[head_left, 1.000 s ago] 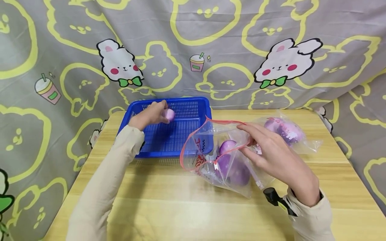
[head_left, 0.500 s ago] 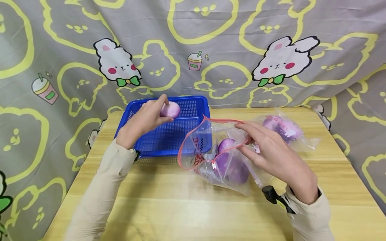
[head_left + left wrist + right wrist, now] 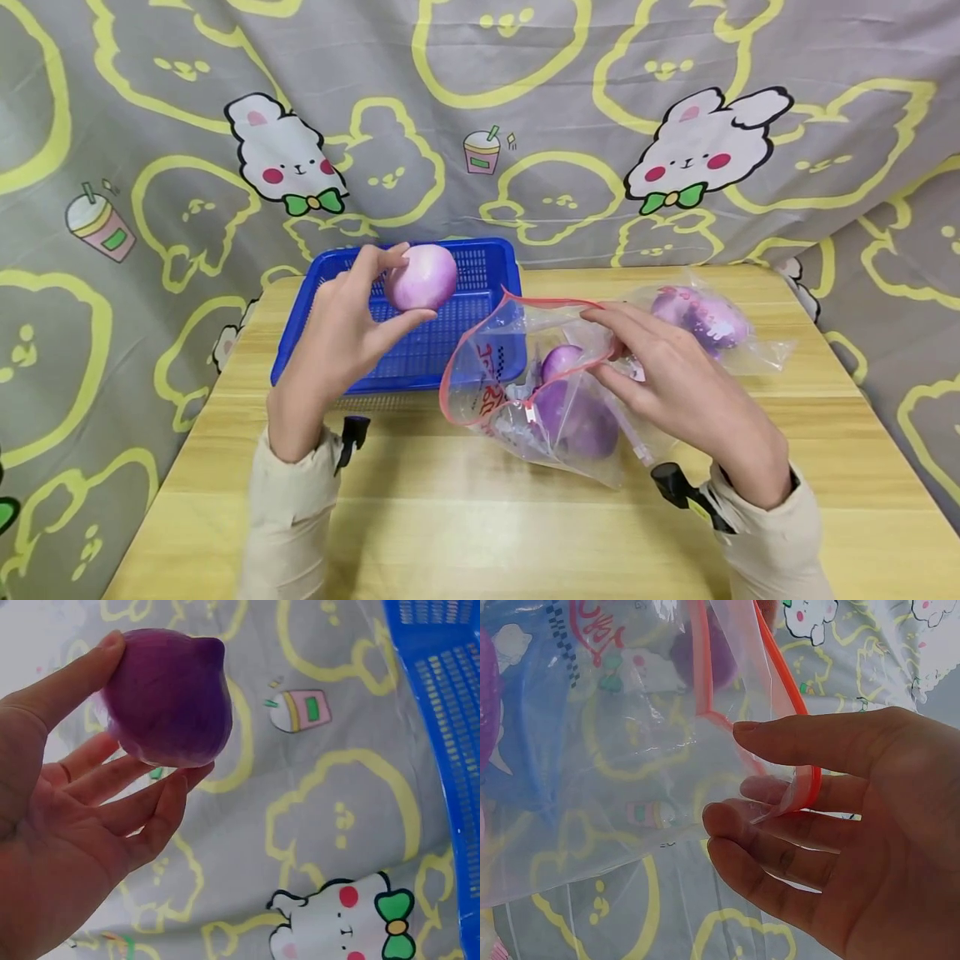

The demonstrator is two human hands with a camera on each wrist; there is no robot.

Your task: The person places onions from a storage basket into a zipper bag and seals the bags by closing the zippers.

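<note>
A purple onion [image 3: 429, 279] is pinched between the thumb and fingers of my left hand [image 3: 322, 342], held up over the blue basket. In the left wrist view its pointed tip shows on the onion [image 3: 172, 697]. My right hand [image 3: 678, 383] grips the red-edged mouth of a clear zip bag [image 3: 480, 358], keeping it spread toward the basket. Inside the bag lie purple onions [image 3: 581, 421], and a white slider hangs on the lower edge of the mouth. Thumb and fingers of the right hand [image 3: 870, 840] lie on both sides of the red rim in the right wrist view.
The blue basket [image 3: 480, 243] with slotted walls stands at the back left of the wooden table [image 3: 465, 517]. A second clear bag [image 3: 765, 357] with purple onions [image 3: 701, 317] lies at the back right. Behind everything hangs a patterned grey curtain [image 3: 570, 125].
My left hand has lifted the onion out of the basket, raising it toward the camera and slightly right. The right hand and the bag have stayed nearly still.
</note>
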